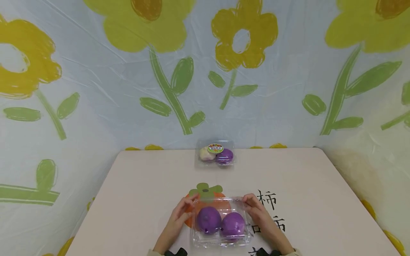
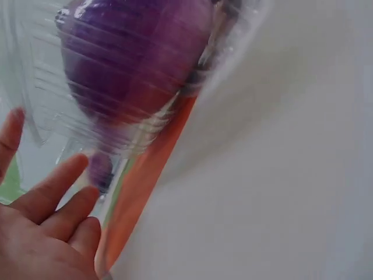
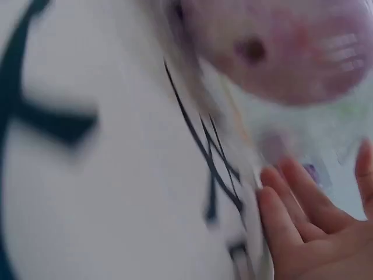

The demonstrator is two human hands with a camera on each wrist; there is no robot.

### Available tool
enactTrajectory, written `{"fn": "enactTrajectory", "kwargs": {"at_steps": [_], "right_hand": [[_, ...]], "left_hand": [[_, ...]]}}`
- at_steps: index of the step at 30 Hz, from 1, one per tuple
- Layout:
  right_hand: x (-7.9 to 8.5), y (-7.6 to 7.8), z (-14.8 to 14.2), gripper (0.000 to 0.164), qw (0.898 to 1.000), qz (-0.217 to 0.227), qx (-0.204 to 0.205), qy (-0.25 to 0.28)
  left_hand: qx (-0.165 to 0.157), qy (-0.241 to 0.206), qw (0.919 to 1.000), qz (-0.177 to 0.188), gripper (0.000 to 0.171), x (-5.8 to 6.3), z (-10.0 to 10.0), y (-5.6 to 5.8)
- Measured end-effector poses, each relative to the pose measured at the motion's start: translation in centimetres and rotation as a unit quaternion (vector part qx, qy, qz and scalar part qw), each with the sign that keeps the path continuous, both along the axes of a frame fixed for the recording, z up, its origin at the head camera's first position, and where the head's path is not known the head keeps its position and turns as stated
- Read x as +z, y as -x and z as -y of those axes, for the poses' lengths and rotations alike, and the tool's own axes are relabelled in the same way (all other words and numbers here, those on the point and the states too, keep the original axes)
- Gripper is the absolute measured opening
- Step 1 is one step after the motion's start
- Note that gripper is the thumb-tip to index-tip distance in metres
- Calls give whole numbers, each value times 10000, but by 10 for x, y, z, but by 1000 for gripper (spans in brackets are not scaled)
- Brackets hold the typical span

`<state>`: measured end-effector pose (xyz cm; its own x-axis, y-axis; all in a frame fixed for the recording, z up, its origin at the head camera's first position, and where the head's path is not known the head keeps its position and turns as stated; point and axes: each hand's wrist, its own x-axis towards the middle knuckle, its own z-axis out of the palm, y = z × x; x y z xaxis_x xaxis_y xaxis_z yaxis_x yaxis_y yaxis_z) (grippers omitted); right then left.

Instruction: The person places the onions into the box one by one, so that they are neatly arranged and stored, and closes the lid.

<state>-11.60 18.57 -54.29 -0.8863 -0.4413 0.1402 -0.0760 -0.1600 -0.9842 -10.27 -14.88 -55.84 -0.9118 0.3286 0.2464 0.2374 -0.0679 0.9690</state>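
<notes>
A clear plastic clamshell box (image 1: 221,241) sits at the front middle of the table, with two purple round, fruit-like pieces (image 1: 209,220) inside. Small dark spots mark them. At the box's left side is my left hand (image 1: 180,215), thumb and fingers spread, fingertips by the upper left edge. In the left wrist view its fingers (image 2: 64,181) look loosely straight beside the ridged plastic. My right hand (image 1: 260,215) is at the upper right corner, fingertips at the rim. The right wrist view has its fingers (image 3: 315,201) extended and the thumb apart. Exact contact is hard to tell.
Farther back on the pale table (image 1: 144,185) stands another clear box (image 1: 215,161) with a label, holding one whitish and one purple round piece. An orange persimmon picture (image 1: 205,195) and black characters (image 1: 268,200) are printed on the tabletop. A flowered cloth (image 1: 272,117) hangs behind.
</notes>
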Motion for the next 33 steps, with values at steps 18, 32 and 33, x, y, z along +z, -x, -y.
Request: {"fn": "enactTrajectory", "kwargs": {"at_steps": [18,32,33], "right_hand": [[55,-42,-19,79,9512,-525,430,-3010],[43,-60,-14,22,9691,733,1,-2353],[42,-60,-15,19,9708,779,67,-2268]], "left_hand": [[-322,1648,9797,1092,47,30,16,-52],[-1614,159,9519,2600,36,28,7,-62],[-1632,108,9512,2618,37,29,6,-62]]}}
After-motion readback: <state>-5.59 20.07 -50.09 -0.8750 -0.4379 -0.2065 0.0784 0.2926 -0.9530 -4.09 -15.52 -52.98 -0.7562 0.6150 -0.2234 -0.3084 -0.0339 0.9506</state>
